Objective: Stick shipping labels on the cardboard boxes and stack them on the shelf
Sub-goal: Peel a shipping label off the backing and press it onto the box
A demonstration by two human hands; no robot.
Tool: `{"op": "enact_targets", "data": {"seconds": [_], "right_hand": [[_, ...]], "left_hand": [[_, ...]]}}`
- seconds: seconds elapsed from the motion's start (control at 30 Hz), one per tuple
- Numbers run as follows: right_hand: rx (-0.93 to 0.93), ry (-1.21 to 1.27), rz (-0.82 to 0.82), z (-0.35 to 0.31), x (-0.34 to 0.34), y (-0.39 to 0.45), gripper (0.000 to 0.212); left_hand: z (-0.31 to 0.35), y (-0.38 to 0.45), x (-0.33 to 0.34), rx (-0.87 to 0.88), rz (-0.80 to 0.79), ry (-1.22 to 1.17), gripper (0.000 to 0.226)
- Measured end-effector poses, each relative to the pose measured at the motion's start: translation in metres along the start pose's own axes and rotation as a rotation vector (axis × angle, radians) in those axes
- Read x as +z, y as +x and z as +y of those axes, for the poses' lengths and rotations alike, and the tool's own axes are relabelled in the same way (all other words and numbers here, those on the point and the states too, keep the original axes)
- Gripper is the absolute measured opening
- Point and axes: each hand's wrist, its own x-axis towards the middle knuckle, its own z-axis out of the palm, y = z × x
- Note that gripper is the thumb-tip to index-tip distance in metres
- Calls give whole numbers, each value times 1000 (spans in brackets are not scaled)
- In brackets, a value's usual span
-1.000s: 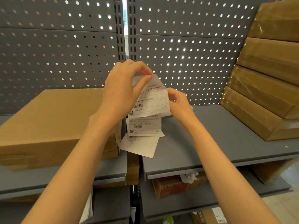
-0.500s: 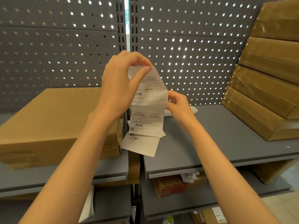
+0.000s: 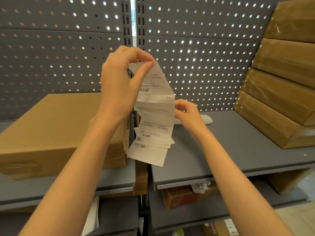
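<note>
1. Two bare forearms reach up from the bottom edge, crossing in front of the lower shelves, where a printed carton [image 3: 180,196] and a crumpled scrap of paper [image 3: 201,185] sit under the right-hand shelf board [image 3: 238,150].
2. Held between the hands, a strip of shipping labels [image 3: 156,120] hangs over the gap between the two shelf boards; its blank lower end [image 3: 150,155] dangles just beside the cardboard box.
3. At the strip's right edge, the right hand [image 3: 189,114] pinches the paper with curled fingers.
4. Higher up, the left hand [image 3: 122,86] pinches the top label [image 3: 153,82] by its upper corner between thumb and forefinger (the label is curling away from the strip); this hand hides the strip's left edge.
5. On the left shelf board [image 3: 110,181] lies the cardboard box [image 3: 56,130], flat, its near right corner covered by the left forearm.
6. Far right, four taped boxes [image 3: 281,92] are stacked against the perforated back panel [image 3: 204,57], and a small white object [image 3: 207,119] lies behind the right hand.
</note>
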Motion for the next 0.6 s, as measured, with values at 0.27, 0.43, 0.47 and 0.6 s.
{"op": "enact_targets", "data": {"seconds": [0.27,0.43,0.47,0.6], "right_hand": [[5,-32,5,8,2,2,12],[24,-33,5,13,1,4,10],[28,-30,6,13,1,4,10],[51,-21,12,17,0,6,9]], "left_hand": [[-2,2,-2,-1,37,-21,12],[-3,4,-3,14,49,-17,11],[-3,5,-3,10,55,-28,10],[-3,7,-4,-2,84,-68,5]]}}
